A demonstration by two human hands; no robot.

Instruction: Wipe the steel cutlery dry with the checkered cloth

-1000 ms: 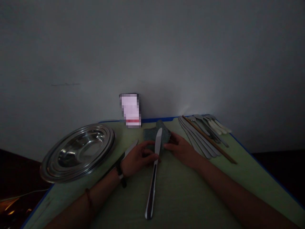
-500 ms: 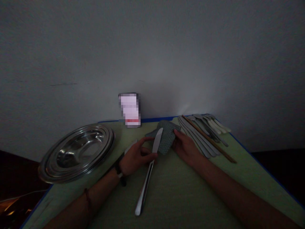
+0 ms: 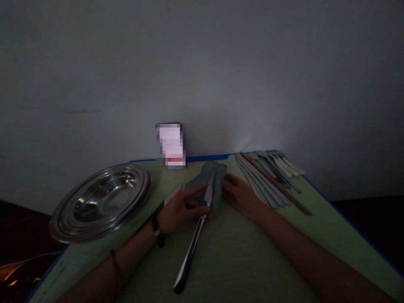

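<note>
My left hand (image 3: 179, 207) pinches a table knife (image 3: 192, 244) where blade meets handle. The handle points toward me, and the blade lies on a grey-green cloth (image 3: 208, 181). My right hand (image 3: 241, 195) rests on the right side of that cloth with fingers curled on it. Both hands are at the middle of the pale green table (image 3: 240, 261). Another knife (image 3: 172, 195) lies on the table just behind my left hand.
A stack of steel plates (image 3: 101, 200) sits at the left. A row of knives, spoons and a wooden stick (image 3: 271, 181) lies at the back right. A lit phone (image 3: 171, 145) leans on the wall. The table edge is blue.
The knife has turned, its handle swinging left and toward me and its blade now edge-up. The cloth under the blade has shifted with my right hand.
</note>
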